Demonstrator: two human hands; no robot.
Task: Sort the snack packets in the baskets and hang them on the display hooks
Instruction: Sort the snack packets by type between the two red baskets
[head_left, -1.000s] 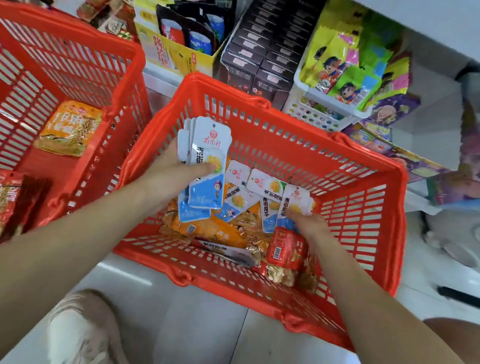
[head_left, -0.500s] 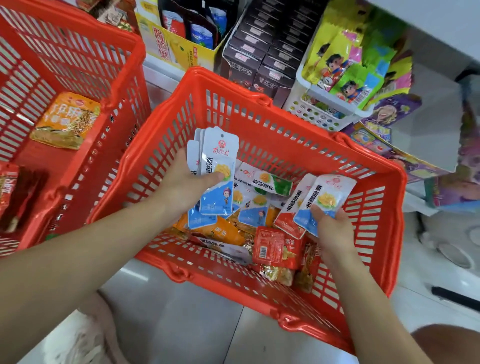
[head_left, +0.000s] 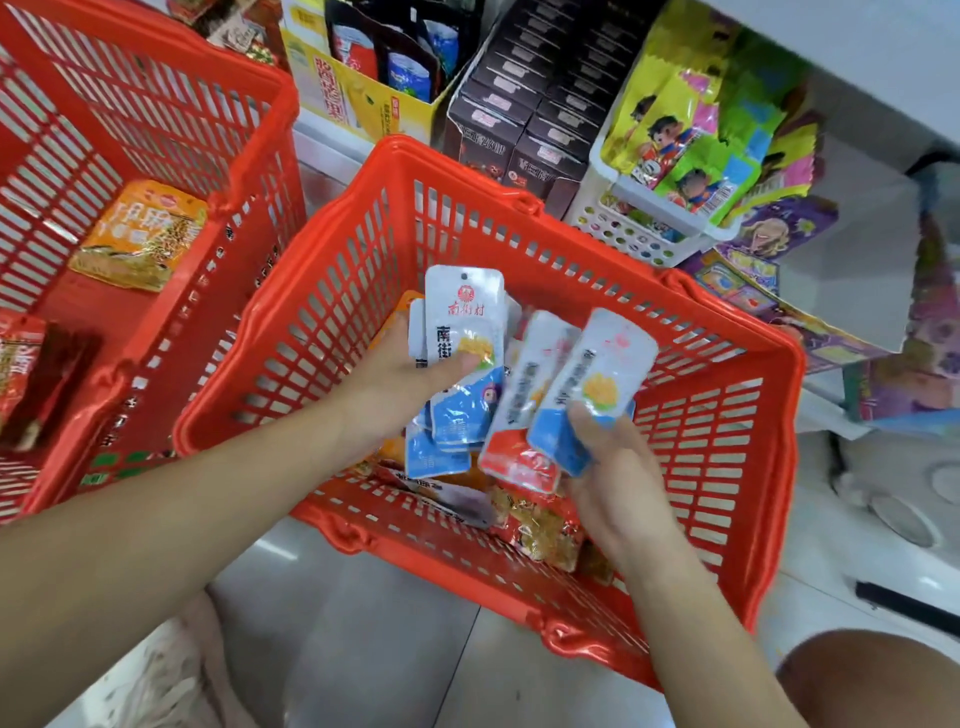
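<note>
My left hand (head_left: 395, 387) grips a stack of white-and-blue snack packets (head_left: 465, 332) upright over the red basket (head_left: 727, 467). My right hand (head_left: 618, 478) holds two more packets right beside that stack: a white-and-blue one (head_left: 597, 384) and a white-and-red one (head_left: 524, 415). Their edges nearly touch the left stack. Red and orange packets (head_left: 540, 530) lie on the basket floor below the hands, partly hidden by them.
A second red basket (head_left: 156, 104) stands at left with an orange packet (head_left: 140, 236) and dark red packets (head_left: 31, 374) inside. Behind are a yellow carton (head_left: 363, 104), dark boxes (head_left: 524, 119) and a white bin (head_left: 649, 228) of green packets. Grey floor tiles lie below.
My right hand picked two packets out of the basket, lifted them and brought them left toward the stack. My left hand raised its stack slightly.
</note>
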